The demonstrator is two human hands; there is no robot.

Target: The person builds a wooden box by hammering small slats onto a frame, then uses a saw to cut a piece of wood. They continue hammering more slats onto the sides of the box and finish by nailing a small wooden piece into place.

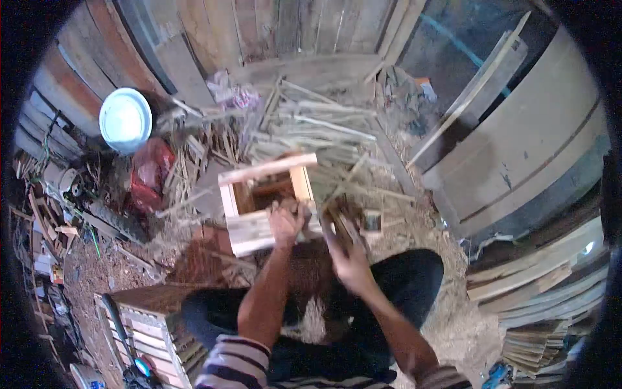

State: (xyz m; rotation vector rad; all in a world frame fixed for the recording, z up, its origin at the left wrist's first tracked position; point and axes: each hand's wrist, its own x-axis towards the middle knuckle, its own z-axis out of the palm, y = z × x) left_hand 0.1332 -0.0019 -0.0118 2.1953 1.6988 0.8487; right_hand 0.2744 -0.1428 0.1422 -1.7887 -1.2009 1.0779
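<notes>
A small open-topped wooden box [243, 236], made of pale slats with a longer bar across its far side, sits in front of me, slightly tilted. My left hand [286, 223] grips its near slats at the right, fingers curled over the edge into the opening. Just right of the box, my right hand [350, 262] is smeared by motion. It seems closed around a brownish object whose kind I cannot make out. My knees are bent on both sides of the work.
Thin wooden strips [324, 126] lie heaped beyond the box. A slatted crate [146, 343] stands at the lower left, with a dark-handled tool [116, 318] on it. A white basin [126, 120] and a red plastic bag [150, 174] are at left; stacked boards [538, 279] lie at right.
</notes>
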